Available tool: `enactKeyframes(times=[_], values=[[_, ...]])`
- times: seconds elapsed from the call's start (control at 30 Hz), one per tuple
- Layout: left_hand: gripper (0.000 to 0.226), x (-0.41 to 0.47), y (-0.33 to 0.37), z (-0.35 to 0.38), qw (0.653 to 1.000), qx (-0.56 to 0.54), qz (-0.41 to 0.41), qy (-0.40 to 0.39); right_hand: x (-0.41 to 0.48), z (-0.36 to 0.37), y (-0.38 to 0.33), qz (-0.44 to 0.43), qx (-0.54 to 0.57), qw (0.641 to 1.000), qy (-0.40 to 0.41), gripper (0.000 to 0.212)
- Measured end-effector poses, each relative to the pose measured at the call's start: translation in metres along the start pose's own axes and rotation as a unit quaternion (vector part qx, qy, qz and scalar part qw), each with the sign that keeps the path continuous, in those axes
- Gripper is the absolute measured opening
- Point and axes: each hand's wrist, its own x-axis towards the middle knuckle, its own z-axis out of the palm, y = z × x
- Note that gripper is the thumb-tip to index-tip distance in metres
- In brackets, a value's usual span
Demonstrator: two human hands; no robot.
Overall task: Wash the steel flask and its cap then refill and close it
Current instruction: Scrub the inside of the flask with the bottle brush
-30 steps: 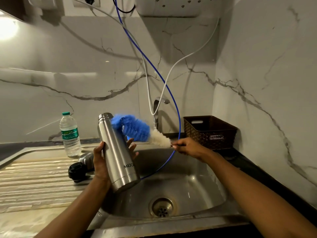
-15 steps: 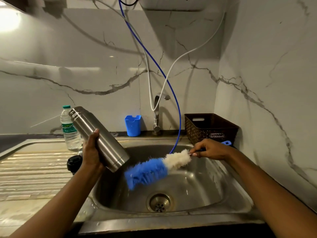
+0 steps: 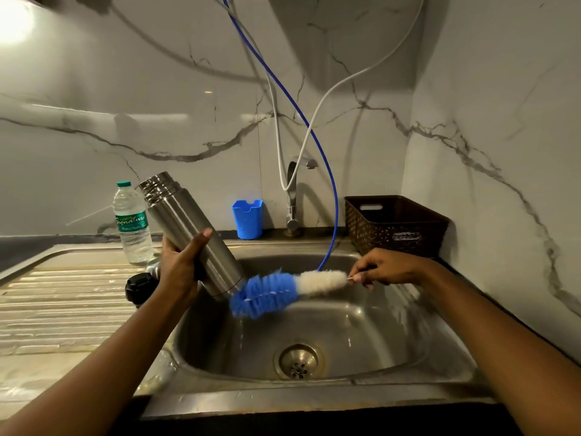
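The flask (image 3: 188, 228) tilts over the sink (image 3: 314, 394), brush (image 3: 267, 292) touching its base, bottle (image 3: 132, 225) behind it.

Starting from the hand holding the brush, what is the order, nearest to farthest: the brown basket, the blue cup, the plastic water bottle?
1. Brown basket, just behind the right hand.
2. Blue cup, left of the tap.
3. Plastic water bottle, far left.

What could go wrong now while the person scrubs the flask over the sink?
The left hand grips the steel flask only around its middle, tilted over the sink; if wet, it could slip and drop.
The right hand pinches just the thin end of the brush, so scrubbing may twist it loose.
The flask's raised mouth looks near the plastic bottle and might knock it over.
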Motion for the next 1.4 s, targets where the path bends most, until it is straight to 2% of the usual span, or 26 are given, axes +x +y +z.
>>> enactKeyframes(times=[0.1, 0.23, 0.47, 0.57, 0.73, 0.9, 0.97, 1.13, 1.27, 1.4], values=[[0.090, 0.003, -0.001, 0.000, 1.000, -0.011, -0.009, 0.002, -0.002, -0.003, 0.003, 0.016, 0.021, 1.000, -0.005, 0.018], [0.089, 0.002, -0.008, 0.003, 1.000, 0.020, -0.006, -0.009, 0.016, 0.017, -0.014, 0.000, -0.016, 0.998, -0.064, 0.019], [0.068, -0.002, -0.016, 0.006, 0.999, 0.053, -0.001, -0.001, 0.004, 0.007, -0.001, 0.039, 0.014, 0.998, -0.041, 0.020], [0.075, -0.004, -0.015, 0.011, 0.997, 0.078, 0.009, -0.009, 0.014, 0.021, -0.015, 0.020, 0.009, 0.998, -0.067, 0.020], [0.094, -0.001, -0.012, 0.002, 0.998, 0.049, -0.009, 0.029, -0.002, 0.008, 0.000, 0.042, 0.045, 0.997, -0.052, 0.020], [0.082, -0.005, -0.012, 0.009, 0.998, 0.056, -0.020, 0.008, 0.010, 0.025, -0.014, 0.022, 0.024, 0.997, -0.075, 0.019], [0.084, -0.004, -0.012, 0.008, 0.998, 0.064, -0.021, 0.006, 0.007, 0.020, -0.011, 0.029, 0.022, 0.997, -0.066, 0.020], [0.069, -0.003, -0.013, 0.007, 0.997, 0.063, -0.025, 0.021, -0.003, 0.015, 0.003, 0.049, 0.034, 0.997, -0.038, 0.020], [0.072, -0.006, -0.014, 0.012, 0.997, 0.067, -0.028, 0.006, 0.007, 0.029, -0.010, 0.026, 0.046, 0.995, -0.080, 0.020], [0.075, -0.005, -0.013, 0.006, 0.997, 0.077, -0.022, 0.014, -0.004, 0.015, 0.001, 0.047, 0.051, 0.995, -0.068, 0.020]])
